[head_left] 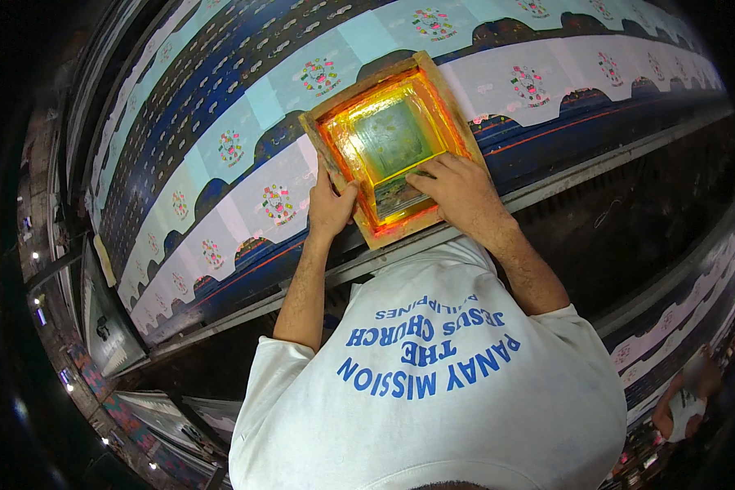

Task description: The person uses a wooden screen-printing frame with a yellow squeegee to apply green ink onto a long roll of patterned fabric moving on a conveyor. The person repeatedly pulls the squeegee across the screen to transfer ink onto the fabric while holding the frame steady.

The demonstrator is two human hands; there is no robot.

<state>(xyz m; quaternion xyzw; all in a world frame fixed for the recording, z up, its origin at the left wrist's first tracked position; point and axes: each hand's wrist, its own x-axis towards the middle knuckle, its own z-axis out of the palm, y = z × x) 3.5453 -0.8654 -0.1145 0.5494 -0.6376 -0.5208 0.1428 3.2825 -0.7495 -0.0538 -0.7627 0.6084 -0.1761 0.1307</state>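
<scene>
A wooden-framed printing screen [388,131] lies tilted across the long table, over a row of pale fabric pieces. Yellow and orange ink coats its inner edges around a greenish mesh window. My left hand [331,206] grips the frame's left side, thumb on top and fingers along the outer edge. Inside the frame, at its near end, a squeegee [396,198] lies across the mesh with a yellow ink line along its far edge. My right hand [464,194] is closed over the squeegee's right part, partly hiding it.
Printed pale fabric pieces [527,82] line the table [514,167] on both sides of the screen. A metal rail [547,189] runs along the near edge. Another table with fabric [661,335] stands at the right, where a person [684,404] is seen lower down.
</scene>
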